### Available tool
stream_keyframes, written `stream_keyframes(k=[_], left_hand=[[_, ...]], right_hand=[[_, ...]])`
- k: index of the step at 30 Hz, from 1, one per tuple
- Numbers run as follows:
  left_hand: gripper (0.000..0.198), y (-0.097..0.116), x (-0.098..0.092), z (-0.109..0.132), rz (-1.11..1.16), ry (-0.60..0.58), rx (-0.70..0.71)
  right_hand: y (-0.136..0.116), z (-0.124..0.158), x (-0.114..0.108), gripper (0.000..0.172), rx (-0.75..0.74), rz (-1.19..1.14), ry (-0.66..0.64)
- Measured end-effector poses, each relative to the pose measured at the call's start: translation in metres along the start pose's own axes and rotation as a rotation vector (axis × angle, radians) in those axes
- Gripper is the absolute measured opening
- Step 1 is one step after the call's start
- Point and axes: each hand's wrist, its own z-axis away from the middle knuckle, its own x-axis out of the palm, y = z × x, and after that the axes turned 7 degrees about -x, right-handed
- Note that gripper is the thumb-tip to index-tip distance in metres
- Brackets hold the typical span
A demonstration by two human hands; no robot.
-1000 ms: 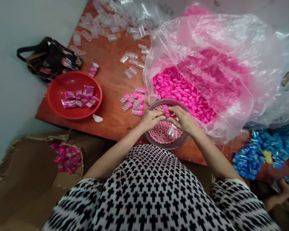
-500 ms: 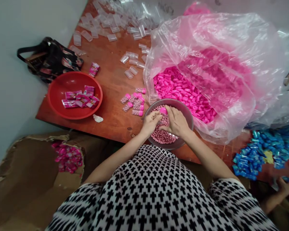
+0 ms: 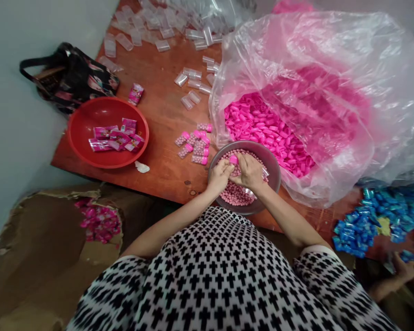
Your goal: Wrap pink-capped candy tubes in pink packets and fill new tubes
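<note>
Over a grey bowl [image 3: 274, 184] of pink beads [image 3: 235, 195], both hands meet around a small clear container with a pink cap [image 3: 233, 159]. My left hand [image 3: 220, 176] is closed on its lower part, which the fingers mostly hide. My right hand [image 3: 250, 171] has its fingers closed at the cap's right side. Just left of the bowl lie several bead-filled containers [image 3: 199, 151] with pink caps. A big clear plastic bag [image 3: 334, 184] of loose pink caps [image 3: 255, 122] touches the bowl's far right side.
A red bowl [image 3: 76, 147] with pink packets stands left, beside a black floral handbag [image 3: 89, 78]. Clear empty containers [image 3: 162, 45] lie at the back. A cardboard box [image 3: 31, 257] is lower left. Blue packets [image 3: 355, 232] lie right, near another person's hand [image 3: 405, 269].
My right hand's fingers have drawn in and closed around the capped container. The view has shifted slightly.
</note>
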Motion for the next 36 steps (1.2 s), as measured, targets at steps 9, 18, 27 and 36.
stream_keyframes(k=[9, 18, 27, 36], left_hand=[[0.028, 0.005, -0.023, -0.007, 0.292, -0.025, -0.017], [0.038, 0.014, -0.089, -0.057, -0.219, 0.31, 0.32], [0.024, 0.005, -0.043, -0.014, -0.676, 0.13, 0.441], [0.03, -0.029, -0.005, -0.005, -0.513, -0.101, 0.136]], right_hand=[[0.012, -0.003, -0.008, 0.105, 0.146, -0.484, -0.056], [0.035, 0.008, 0.018, 0.037, 0.378, -0.21, -0.288], [0.025, 0.012, 0.04, 0.025, 0.354, -0.337, -0.219], [0.025, 0.052, 0.037, 0.045, 0.643, -1.232, 0.025]])
